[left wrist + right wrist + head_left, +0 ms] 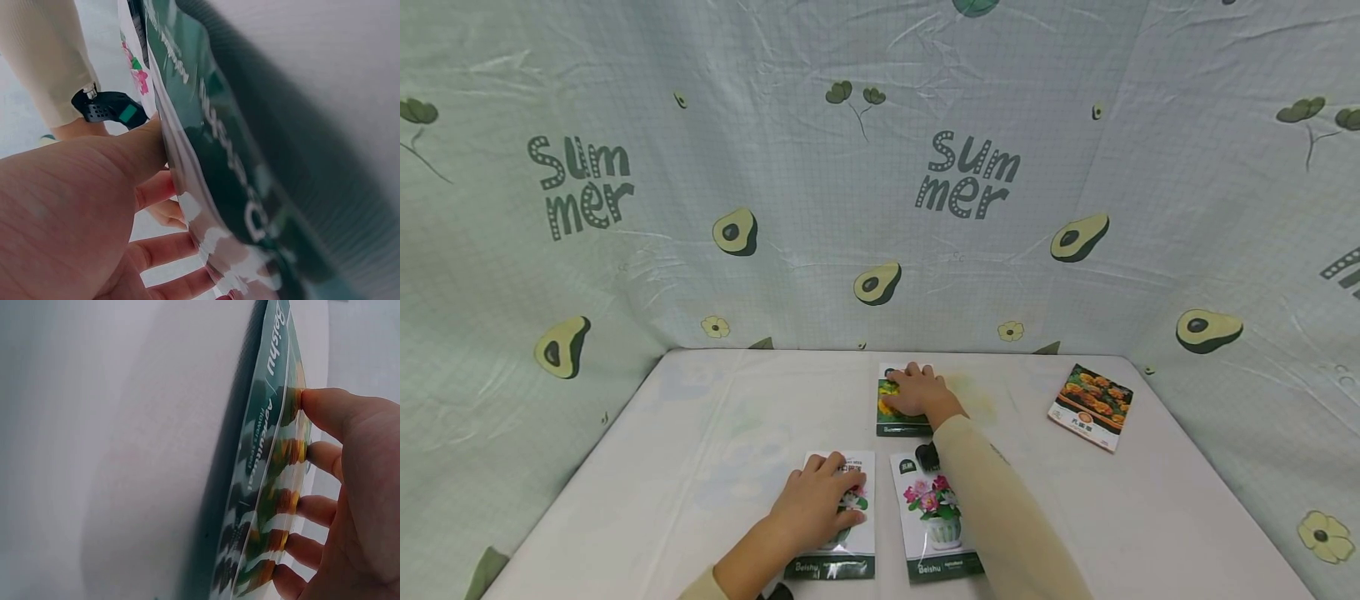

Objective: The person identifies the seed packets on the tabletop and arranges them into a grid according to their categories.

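My left hand (815, 507) rests on a white flower seed packet (838, 567) with a dark green bottom band, fingers spread over its printed front. In the left wrist view the thumb and fingertips touch the glossy packet (219, 150). Farther back, my right hand (921, 393) lies on a second seed packet (895, 427), printed with yellow flowers. The right wrist view shows its fingertips pressing on this packet's face (281, 462); the hand covers much of the picture. Both packets lie flat on the table.
A third seed packet (936, 533), with pink flowers in a striped pot, lies under the right forearm (1000, 508), partly hidden. An orange-flower packet (1092, 407) lies tilted at the back right of the white table (700, 433). A printed cloth (805, 192) hangs behind.
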`<state>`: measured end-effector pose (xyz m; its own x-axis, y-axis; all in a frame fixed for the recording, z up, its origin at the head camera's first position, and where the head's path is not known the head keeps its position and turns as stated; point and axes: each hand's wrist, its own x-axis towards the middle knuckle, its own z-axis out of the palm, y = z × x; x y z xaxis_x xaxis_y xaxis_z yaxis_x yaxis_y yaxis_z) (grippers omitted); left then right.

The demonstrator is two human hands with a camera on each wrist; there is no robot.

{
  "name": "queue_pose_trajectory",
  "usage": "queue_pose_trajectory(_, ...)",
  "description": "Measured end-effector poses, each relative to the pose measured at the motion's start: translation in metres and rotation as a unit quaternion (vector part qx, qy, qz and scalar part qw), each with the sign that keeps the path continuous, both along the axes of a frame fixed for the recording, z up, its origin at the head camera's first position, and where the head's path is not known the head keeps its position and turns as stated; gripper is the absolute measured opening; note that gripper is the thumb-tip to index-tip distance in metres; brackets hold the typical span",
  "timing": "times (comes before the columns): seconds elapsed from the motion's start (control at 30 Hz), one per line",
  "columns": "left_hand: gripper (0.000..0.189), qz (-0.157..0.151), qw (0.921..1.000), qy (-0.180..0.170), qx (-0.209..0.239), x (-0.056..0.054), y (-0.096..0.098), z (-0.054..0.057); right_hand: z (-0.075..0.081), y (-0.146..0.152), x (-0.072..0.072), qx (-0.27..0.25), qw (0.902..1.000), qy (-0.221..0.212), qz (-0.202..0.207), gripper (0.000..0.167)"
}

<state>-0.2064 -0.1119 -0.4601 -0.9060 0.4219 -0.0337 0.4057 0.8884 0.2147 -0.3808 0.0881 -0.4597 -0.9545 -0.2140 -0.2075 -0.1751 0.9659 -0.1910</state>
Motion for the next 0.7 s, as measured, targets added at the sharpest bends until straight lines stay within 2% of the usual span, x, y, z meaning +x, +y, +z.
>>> queue_pose_trajectory(0.7, 0.050, 0.000, 0.9999, -0.015, 0.004, -0.002, -0.001, 0.002, -0.001, -0.014, -0.001, -0.001, 1.0000, 0.007, 0.000, 0.063)
